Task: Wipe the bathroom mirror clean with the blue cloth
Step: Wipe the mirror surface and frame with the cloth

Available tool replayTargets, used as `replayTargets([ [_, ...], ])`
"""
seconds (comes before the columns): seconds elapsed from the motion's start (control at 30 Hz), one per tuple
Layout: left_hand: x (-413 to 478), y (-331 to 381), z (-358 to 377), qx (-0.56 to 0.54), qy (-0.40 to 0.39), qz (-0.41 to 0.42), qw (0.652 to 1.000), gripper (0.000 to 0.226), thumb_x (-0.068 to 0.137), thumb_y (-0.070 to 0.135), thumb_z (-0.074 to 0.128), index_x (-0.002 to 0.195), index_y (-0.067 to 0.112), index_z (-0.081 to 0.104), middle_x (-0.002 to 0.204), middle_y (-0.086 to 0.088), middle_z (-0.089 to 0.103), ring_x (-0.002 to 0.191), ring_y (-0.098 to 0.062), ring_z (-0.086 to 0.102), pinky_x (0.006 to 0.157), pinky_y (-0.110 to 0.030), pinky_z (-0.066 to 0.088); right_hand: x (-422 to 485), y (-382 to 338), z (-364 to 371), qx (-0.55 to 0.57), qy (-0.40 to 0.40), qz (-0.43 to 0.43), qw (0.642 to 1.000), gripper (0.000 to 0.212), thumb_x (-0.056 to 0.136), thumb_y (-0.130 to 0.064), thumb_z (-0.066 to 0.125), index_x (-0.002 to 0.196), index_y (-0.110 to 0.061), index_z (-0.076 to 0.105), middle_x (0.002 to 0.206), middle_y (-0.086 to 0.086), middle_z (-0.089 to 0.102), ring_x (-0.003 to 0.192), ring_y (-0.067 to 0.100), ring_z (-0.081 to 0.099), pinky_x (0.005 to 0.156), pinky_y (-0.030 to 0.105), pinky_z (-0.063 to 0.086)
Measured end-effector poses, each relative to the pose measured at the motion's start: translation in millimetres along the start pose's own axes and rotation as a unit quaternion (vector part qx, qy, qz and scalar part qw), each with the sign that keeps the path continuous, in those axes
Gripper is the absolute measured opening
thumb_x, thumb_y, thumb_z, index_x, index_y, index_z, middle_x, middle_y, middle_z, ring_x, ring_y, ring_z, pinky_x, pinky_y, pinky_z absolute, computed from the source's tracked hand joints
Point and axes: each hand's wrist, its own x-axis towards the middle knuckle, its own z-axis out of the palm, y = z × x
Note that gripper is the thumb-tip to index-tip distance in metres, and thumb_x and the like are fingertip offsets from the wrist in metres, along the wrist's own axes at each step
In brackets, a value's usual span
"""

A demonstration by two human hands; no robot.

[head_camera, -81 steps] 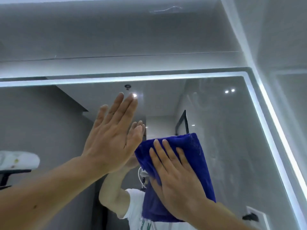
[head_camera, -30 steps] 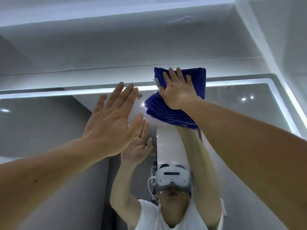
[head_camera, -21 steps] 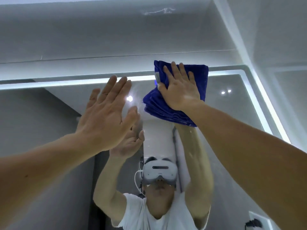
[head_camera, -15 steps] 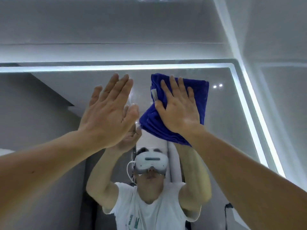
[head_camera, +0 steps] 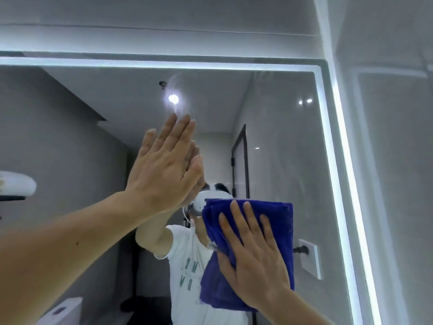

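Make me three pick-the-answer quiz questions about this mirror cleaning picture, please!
1. Where is the blue cloth? A) on the floor B) against the mirror, under the right hand C) on a shelf
2. What colour is the reflected shirt? A) white B) red C) black
3. How are the left hand fingers? A) in a fist B) straight C) pinching the cloth
Answers: 1 B, the right palm presses it to the glass; 2 A, the shirt looks white; 3 B, they are straight, holding nothing.
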Motion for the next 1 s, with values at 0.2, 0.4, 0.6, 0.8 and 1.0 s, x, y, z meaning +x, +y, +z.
replayTargets([
  [0.2,-4.2,-5.8,-5.3,0.024,0.007,0.015,1.000,0.070,0.092,0.052,0.005,0.155,0.022,-0.002,0.163,0.007,-0.010,0.147,-0.004,-0.019,0.122,-0.040,-0.005,67.3,20.6,-21.0,-0.002,0.006,-0.023,1.000,0.059,0.102,-0.049,0.015,0.155,-0.022,0.019,0.163,0.005,0.017,0.150,0.028,0.015,0.121,0.049,0.006],
  [0.4,2.4,-10.1,-6.3,0.007,0.039,0.021,0.999,0.065,0.098,0.049,0.016,0.156,0.024,0.003,0.164,0.009,-0.004,0.147,-0.001,-0.015,0.122,-0.034,-0.007,184.6,22.3,-39.7,0.035,0.069,0.135,0.988,0.065,0.098,-0.055,0.021,0.157,-0.029,0.010,0.165,0.004,0.004,0.151,0.029,-0.003,0.118,0.050,-0.004],
  [0.6,-15.8,-22.3,-2.3,-0.010,0.037,0.036,0.999,0.067,0.096,0.046,0.016,0.157,0.020,0.004,0.165,0.006,-0.002,0.149,-0.004,-0.012,0.122,-0.037,-0.006,136.2,-2.6,-24.5,0.008,0.073,0.070,0.995,0.064,0.098,-0.058,0.024,0.156,-0.032,0.015,0.165,0.005,0.010,0.151,0.031,0.005,0.119,0.051,0.001],
  [0.8,-48.1,-27.5,15.2,-0.012,0.032,0.062,0.998,0.068,0.097,0.043,0.017,0.156,0.013,0.008,0.165,-0.003,0.001,0.151,-0.014,-0.005,0.123,-0.044,0.001,30.9,-28.8,3.2,-0.002,0.040,0.046,0.998,0.061,0.101,-0.053,0.025,0.157,-0.030,0.017,0.165,0.005,0.008,0.152,0.029,0.005,0.121,0.051,0.004],
  [1.0,-66.7,-32.7,18.5,-0.030,0.038,0.070,0.996,0.071,0.099,0.052,0.001,0.156,0.012,0.008,0.165,-0.003,0.001,0.152,-0.017,-0.003,0.122,-0.048,0.004,-72.8,-39.9,22.6,-0.026,-0.001,0.051,0.998,0.060,0.101,-0.052,0.023,0.157,-0.033,0.011,0.165,0.002,0.010,0.151,0.030,0.012,0.121,0.051,0.005],
])
